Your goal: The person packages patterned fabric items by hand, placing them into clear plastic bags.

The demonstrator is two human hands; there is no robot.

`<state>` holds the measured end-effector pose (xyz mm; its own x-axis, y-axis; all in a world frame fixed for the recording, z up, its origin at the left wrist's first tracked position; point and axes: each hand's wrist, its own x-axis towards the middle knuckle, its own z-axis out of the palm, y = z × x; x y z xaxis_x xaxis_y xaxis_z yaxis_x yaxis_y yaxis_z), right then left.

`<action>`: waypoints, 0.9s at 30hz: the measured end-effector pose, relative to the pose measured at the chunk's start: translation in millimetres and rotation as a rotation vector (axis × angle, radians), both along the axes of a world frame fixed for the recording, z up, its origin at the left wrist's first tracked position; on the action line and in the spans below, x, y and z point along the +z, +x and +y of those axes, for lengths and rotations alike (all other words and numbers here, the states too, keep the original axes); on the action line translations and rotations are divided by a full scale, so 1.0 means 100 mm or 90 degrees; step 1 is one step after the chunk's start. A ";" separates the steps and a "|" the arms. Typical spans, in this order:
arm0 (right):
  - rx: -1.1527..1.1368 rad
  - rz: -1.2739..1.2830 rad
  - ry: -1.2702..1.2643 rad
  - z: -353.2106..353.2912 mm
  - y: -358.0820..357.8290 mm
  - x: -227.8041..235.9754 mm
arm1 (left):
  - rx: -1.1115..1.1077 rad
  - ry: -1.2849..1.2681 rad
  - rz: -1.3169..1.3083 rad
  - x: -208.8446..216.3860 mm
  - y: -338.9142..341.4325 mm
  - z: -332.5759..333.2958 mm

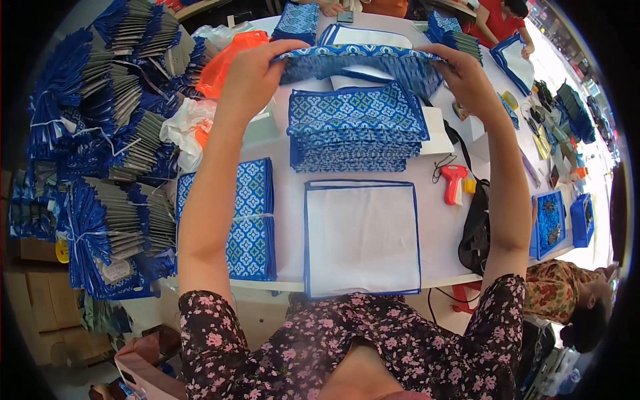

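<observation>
My left hand (257, 75) and my right hand (465, 79) pinch opposite ends of a blue-and-white patterned fabric panel (363, 59), stretched between them above the table's far part. Its lower part is blurred by motion. Just below it lies a thick stack of matching patterned panels (357, 120). Nearer to me, a flat pile of white panels with blue edging (363, 239) reaches the table's front edge. Beyond the held panel, more white-backed panels (370, 37) show in part. To the left, under my forearm, is a tied bundle of patterned panels (252, 227).
Large tied bundles of blue-and-grey pieces (120, 133) crowd the left side, beside orange (230, 63) and white plastic bags (187, 130). A red glue gun (454, 184), a black strap (475, 233) and blue bins (550, 223) are on the right. Another person (499, 25) handles a panel at the far right.
</observation>
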<state>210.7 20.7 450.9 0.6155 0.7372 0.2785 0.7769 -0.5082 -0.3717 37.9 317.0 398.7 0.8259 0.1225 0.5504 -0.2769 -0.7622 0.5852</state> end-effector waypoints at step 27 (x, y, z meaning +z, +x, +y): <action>0.096 -0.193 -0.103 0.25 0.01 -1.75 | 0.111 -0.521 -0.009 -1.92 0.35 0.42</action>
<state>211.8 46.0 275.6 0.4045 0.8627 0.3034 0.9098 -0.4134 -0.0374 73.2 358.6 206.3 0.7511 0.6142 0.2420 -0.2060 -0.1302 0.9699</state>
